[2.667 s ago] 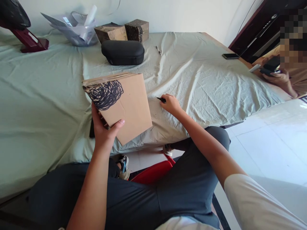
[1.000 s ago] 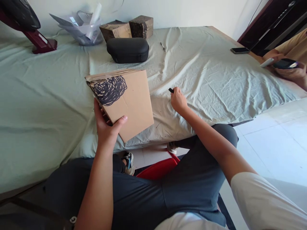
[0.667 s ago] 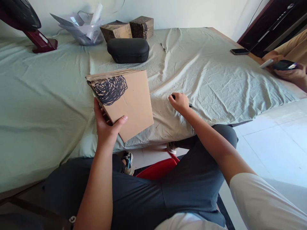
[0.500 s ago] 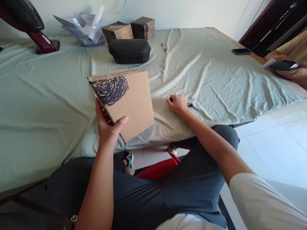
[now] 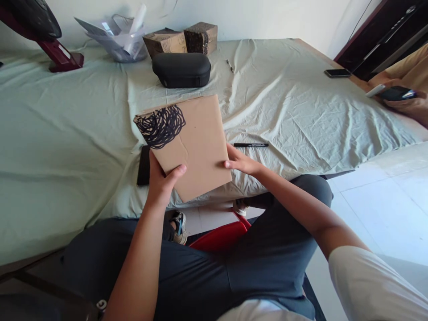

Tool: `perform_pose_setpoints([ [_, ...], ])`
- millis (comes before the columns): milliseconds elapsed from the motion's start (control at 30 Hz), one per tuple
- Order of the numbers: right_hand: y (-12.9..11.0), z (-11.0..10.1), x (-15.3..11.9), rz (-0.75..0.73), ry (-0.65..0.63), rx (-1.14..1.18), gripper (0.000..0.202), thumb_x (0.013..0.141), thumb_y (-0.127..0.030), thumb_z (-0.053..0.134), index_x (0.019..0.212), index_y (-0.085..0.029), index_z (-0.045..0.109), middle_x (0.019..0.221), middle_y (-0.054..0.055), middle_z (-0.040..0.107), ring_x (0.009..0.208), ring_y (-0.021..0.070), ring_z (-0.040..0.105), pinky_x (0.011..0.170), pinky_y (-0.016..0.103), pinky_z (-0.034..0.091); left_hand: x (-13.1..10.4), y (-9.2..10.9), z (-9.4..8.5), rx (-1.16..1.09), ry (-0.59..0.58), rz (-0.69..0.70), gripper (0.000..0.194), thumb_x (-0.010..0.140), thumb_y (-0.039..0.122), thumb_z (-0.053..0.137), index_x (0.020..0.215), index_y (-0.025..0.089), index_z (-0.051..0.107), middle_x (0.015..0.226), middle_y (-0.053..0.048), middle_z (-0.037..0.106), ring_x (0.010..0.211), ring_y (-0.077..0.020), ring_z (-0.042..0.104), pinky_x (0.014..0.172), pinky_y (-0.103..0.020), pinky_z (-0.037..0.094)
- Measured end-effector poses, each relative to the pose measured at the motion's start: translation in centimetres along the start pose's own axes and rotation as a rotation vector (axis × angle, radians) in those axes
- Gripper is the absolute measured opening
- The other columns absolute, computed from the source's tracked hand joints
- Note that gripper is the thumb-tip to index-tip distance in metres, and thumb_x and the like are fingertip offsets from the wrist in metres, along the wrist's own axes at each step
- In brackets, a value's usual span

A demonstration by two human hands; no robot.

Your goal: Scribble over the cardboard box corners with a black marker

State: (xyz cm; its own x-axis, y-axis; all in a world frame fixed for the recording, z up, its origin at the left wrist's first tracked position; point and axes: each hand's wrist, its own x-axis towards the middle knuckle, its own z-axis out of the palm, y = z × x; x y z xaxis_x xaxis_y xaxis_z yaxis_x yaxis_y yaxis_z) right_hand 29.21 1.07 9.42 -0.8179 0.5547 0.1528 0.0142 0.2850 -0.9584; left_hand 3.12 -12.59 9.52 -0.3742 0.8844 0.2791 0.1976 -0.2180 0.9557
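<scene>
Cardboard box, tan and four-sided, scribbled black at one corner, is held at the near edge of the pale green tablecloth. Its long axis runs roughly 11 to 5 o'clock; the scribbled corner points toward 10. The left hand grips its 8-o'clock edge, the right hand its 4-o'clock edge.

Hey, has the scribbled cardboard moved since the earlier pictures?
Yes, the scribbled cardboard has shifted right: its upper right corner, earlier short of the right end of the black case, now reaches past it.
</scene>
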Motion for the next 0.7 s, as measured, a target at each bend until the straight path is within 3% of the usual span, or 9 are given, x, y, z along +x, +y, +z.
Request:
perform_pose_setpoints([
  [67, -0.4, 1.0, -0.3, -0.007, -0.025, 0.069, 0.125, 0.082, -0.084, 0.080, 0.184, -0.037, 0.027, 0.187, 0.011, 0.042, 0.170, 0.0441, 0.044, 0.133, 0.061, 0.048, 0.0, 0.0, -0.1, -0.036, -0.054, -0.073, 0.113, 0.072, 0.081, 0.091, 0.167, 0.033, 0.053, 0.158, -0.015, 0.067, 0.152, -0.0414, 0.064, 0.135, -0.062, 0.049],
  [133, 0.1, 1.5, -0.5, 0.002, 0.030, 0.076, 0.133, 0.080, -0.082, 0.083, 0.187, -0.037, 0.017, 0.190, 0.011, 0.035, 0.170, 0.0448, 0.043, 0.136, 0.062, 0.046, 0.4, -0.2, -1.1, -0.048, -0.142, -0.172, 0.108, 0.075, 0.091, 0.082, 0.163, 0.034, 0.058, 0.158, -0.017, 0.068, 0.154, -0.0429, 0.064, 0.132, -0.064, 0.050],
  [233, 2.2, 1.5, -0.6, 0.021, 0.142, 0.009, 0.148, 0.075, -0.085, 0.084, 0.188, -0.034, 0.003, 0.194, 0.014, 0.024, 0.175, 0.0469, 0.033, 0.141, 0.066, 0.037, 1.4, -0.5, -3.4, 0.134, -0.224, -0.263, 0.092, 0.092, 0.097, 0.051, 0.154, 0.030, 0.069, 0.158, -0.020, 0.071, 0.155, -0.0441, 0.063, 0.130, -0.070, 0.050],
  [333, 4.5, 1.7, -0.7, -0.008, 0.227, -0.076, 0.152, 0.074, -0.092, 0.079, 0.188, -0.030, -0.001, 0.194, 0.016, 0.018, 0.181, 0.0481, 0.017, 0.145, 0.068, 0.028, 1.6, -1.2, -4.9, 0.685, -0.146, -0.227, 0.087, 0.090, 0.088, 0.063, 0.149, 0.024, 0.074, 0.163, -0.026, 0.066, 0.162, -0.0535, 0.051, 0.134, -0.080, 0.035],
  [433, 5.8, 2.2, -0.6, -0.036, 0.243, -0.118, 0.152, 0.074, -0.096, 0.075, 0.188, -0.030, -0.002, 0.197, 0.016, 0.011, 0.182, 0.0481, 0.012, 0.146, 0.069, 0.023, 1.1, -2.4, -4.9, 1.098, -0.097, -0.368, 0.092, 0.085, 0.075, 0.076, 0.157, 0.019, 0.070, 0.173, -0.037, 0.052, 0.160, -0.0676, 0.044, 0.122, -0.090, 0.037],
  [567, 6.2, 2.3, -0.5, -0.045, 0.209, -0.159, 0.156, 0.073, -0.097, 0.077, 0.187, -0.031, -0.006, 0.196, 0.017, 0.011, 0.183, 0.0477, 0.011, 0.147, 0.069, 0.021, 1.0, -3.8, -4.4, 1.200, -0.066, -0.364, 0.078, 0.097, 0.054, 0.065, 0.163, 0.013, 0.063, 0.165, -0.040, 0.056, 0.153, -0.0637, 0.053, 0.117, -0.080, 0.048],
  [700, 6.6, 2.2, -0.4, -0.070, 0.206, -0.151, 0.154, 0.077, -0.096, 0.075, 0.187, -0.030, -0.009, 0.196, 0.019, 0.011, 0.183, 0.0487, 0.008, 0.147, 0.071, 0.021, 2.7, -3.9, -4.7, 1.173, 0.028, -0.386, 0.077, 0.096, 0.049, 0.070, 0.159, 0.007, 0.061, 0.149, -0.040, 0.067, 0.147, -0.0604, 0.061, 0.118, -0.077, 0.050],
])
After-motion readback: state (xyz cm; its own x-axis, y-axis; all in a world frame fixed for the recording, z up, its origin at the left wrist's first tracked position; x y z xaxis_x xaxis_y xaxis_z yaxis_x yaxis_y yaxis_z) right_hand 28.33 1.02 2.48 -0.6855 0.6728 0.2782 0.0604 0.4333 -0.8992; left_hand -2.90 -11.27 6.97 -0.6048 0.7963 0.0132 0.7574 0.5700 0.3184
